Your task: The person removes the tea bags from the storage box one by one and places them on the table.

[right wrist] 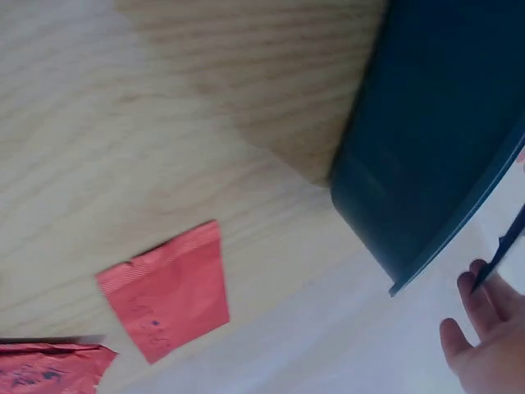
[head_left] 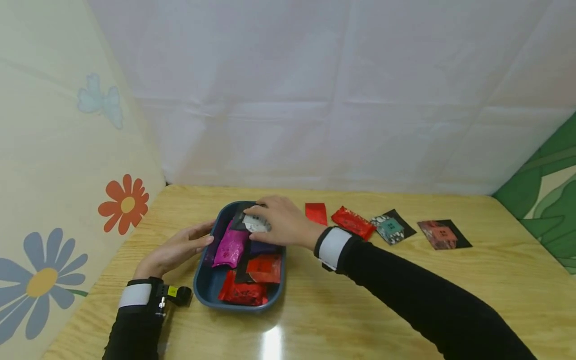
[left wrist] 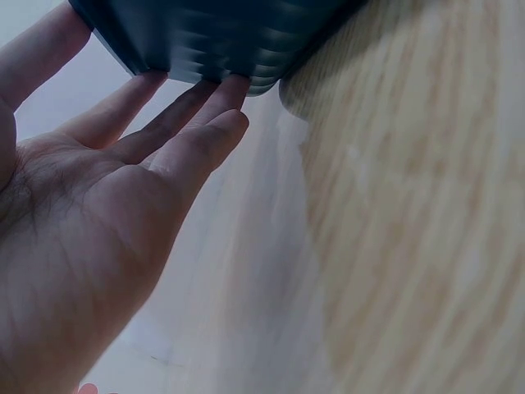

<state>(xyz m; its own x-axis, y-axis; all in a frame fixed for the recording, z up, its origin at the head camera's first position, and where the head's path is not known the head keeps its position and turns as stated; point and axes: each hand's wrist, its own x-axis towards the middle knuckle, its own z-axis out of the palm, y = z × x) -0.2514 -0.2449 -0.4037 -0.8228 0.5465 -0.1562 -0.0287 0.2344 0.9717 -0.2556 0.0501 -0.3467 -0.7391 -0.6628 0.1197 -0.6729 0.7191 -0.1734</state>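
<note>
A dark blue plastic basket [head_left: 204,287] stands on the table. Its contents include a shiny pink packet [head_left: 231,248], a red packet [head_left: 243,293], a black-and-red square packet [head_left: 265,269] and something dark blue, partly covered. Above the basket's far part, my right hand [head_left: 285,222] pinches a black-and-white packet [head_left: 256,223] between thumb and fingers. In the right wrist view only this packet's dark edge shows at the fingertips. Against the basket's left side rests my left hand [left wrist: 107,189], its fingers fairly straight and touching the outer wall.
To the basket's right lie a small flat red packet [head_left: 317,213], a longer red packet [head_left: 353,223], a black-and-teal packet [head_left: 392,227] and a black packet with a red label [head_left: 444,234]. A white cloth wall [head_left: 333,125] rises behind the wooden table [head_left: 360,300].
</note>
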